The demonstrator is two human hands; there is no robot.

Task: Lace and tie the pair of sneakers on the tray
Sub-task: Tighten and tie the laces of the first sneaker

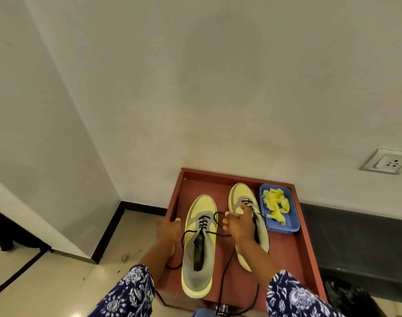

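Observation:
Two yellow-and-grey sneakers stand side by side, toes pointing away, on a reddish-brown tray (287, 243). The left sneaker (199, 245) has a black lace (203, 221) threaded through its upper eyelets, with loose ends trailing off both sides. My right hand (237, 225) hovers between the shoes and pinches a loop of that lace by the shoe's right side. It partly hides the right sneaker (243, 202), which also carries black lacing. My left hand (169, 229) sits at the left sneaker's left side; whether it holds the lace end there is unclear.
A blue plastic dish (294, 223) holding yellow laces stands on the tray's far right. The tray sits against a white wall with a socket plate (385, 161) at right. Tiled floor lies to the left, and a dark bag (355, 298) rests lower right.

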